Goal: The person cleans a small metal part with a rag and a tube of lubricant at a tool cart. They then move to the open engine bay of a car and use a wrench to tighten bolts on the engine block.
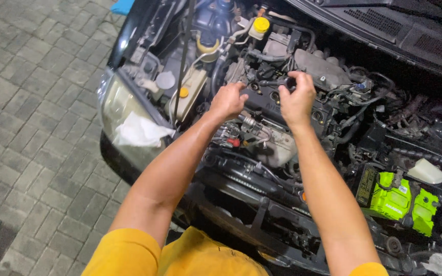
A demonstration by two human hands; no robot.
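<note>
1. Both of your hands are at the top of the engine, in the upper middle of the frame. Your right hand is closed around a short black tool, a handle or socket bar by the look of it, lying level over the dark engine cover.
2. Your left hand is curled just left of that tool's free end, fingertips pinched at the cover's edge. I cannot tell whether it grips anything or only steadies itself.
3. My reading: you are working on a fastener or plug seated in one of the round wells along the cover. The tool's working end is hidden behind your right fingers, so whether it is seated cannot be seen.
4. Any further turn or lift calls for the tool to stay square to the well, with the left hand guiding its free end.
5. Crowding you: hoses and wiring loop just above and to the right of your right hand, near the grey intake manifold.
6. The thin black prop rod runs down just left of your left hand.
7. Further off: a yellow cap at top centre, a white rag on the headlight at left, and a bright green battery at lower right.
</note>
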